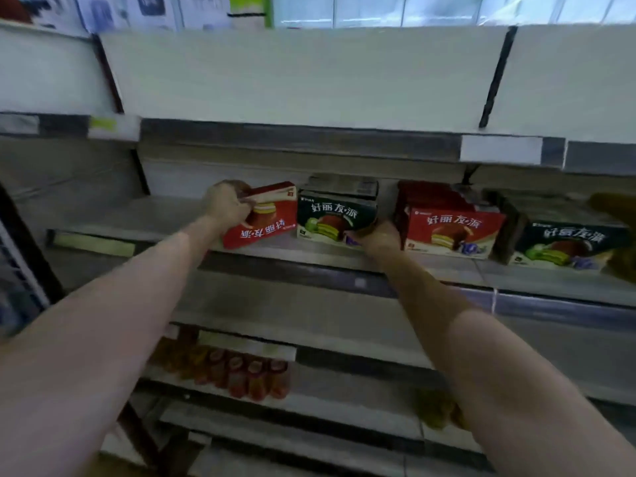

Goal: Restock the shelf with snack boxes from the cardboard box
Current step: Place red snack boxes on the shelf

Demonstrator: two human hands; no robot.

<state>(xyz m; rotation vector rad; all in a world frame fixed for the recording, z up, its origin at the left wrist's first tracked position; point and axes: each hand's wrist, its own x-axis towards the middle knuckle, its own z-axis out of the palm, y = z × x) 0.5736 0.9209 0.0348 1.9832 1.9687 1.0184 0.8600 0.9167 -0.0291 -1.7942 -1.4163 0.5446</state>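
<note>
Now the left hand [225, 204] grips a tilted, upside-down red snack box [266, 218] at centre frame on the shelf [309, 251], fingers curled round its left end; the right hand [377, 237] pinches the green box's [335, 218] lower right corner.

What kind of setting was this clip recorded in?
Most likely a small shop aisle: tiered metal shelving with price-label strips, retail snack boxes facing out, and bottled drinks on a lower shelf.
</note>
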